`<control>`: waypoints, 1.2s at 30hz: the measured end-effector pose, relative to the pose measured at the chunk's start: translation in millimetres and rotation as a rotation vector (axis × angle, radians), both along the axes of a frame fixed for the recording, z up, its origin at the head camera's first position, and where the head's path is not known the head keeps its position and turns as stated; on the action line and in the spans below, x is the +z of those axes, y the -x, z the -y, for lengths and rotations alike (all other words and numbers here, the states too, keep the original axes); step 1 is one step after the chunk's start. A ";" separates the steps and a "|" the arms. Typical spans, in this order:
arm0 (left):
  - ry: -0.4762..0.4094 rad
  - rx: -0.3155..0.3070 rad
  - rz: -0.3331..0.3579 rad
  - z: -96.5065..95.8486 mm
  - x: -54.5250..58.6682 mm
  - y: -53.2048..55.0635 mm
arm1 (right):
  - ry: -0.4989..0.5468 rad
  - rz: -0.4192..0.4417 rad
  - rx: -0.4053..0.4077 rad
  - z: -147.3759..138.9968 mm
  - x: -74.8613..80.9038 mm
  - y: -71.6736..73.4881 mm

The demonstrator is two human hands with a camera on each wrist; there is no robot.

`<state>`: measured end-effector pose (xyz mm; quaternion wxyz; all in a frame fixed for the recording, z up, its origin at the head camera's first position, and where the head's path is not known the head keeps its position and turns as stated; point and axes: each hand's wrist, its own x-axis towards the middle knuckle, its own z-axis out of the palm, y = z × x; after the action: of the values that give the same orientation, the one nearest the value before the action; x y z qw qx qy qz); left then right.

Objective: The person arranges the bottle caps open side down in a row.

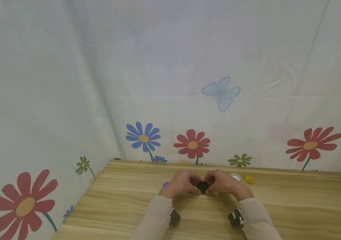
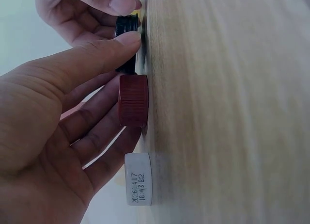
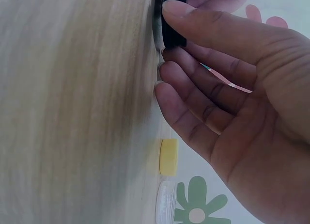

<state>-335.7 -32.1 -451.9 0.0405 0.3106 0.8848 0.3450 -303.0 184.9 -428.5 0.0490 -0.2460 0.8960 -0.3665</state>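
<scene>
Two light sleeves [image 1: 155, 218] occupy the near edge, with a dark device [image 1: 174, 218] at the left wrist and another at the right. Forward of these, the left hand [image 1: 180, 183] and right hand [image 1: 223, 182] meet at a black cap [image 1: 202, 187], each pinching it from its own side, thumb on the near face. The black cap sits low over the wooden tabletop [image 1: 122, 200] (contact with the surface cannot be confirmed). A ribbed red cap [image 2: 133, 100] stands beside the left fingers; a white cap [image 2: 138, 179] (printed with a code) stands apart from it. Beyond the right hand are a yellow cap [image 1: 249, 179] and a clear ribbed cap [image 3: 166, 202]. Farthest back hangs a flower-printed curtain [image 1: 164, 66].
</scene>
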 end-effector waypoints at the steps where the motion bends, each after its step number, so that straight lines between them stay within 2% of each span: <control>1: 0.001 0.000 0.000 0.0 0.0 0.1 | -0.002 0.004 -0.004 0.3 -0.3 0.1; 15: 0.022 -0.008 -0.031 -0.1 4.8 -3.8 | -0.018 0.021 -0.008 1.0 -2.9 3.1; 24: 0.066 0.004 -0.080 -2.7 6.4 -7.2 | -0.022 0.039 -0.022 2.3 -2.4 0.1; 32: 0.068 0.008 -0.055 -3.0 8.5 -9.1 | -0.005 0.034 -0.009 -0.1 -3.4 -0.7; 36: 0.044 0.014 -0.001 -0.8 11.5 -9.4 | 0.009 0.040 -0.002 -2.1 -2.3 -1.2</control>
<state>-326.3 -31.2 -440.4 0.0446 0.3034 0.8944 0.3255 -301.8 187.0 -430.8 0.0656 -0.2379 0.8933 -0.3756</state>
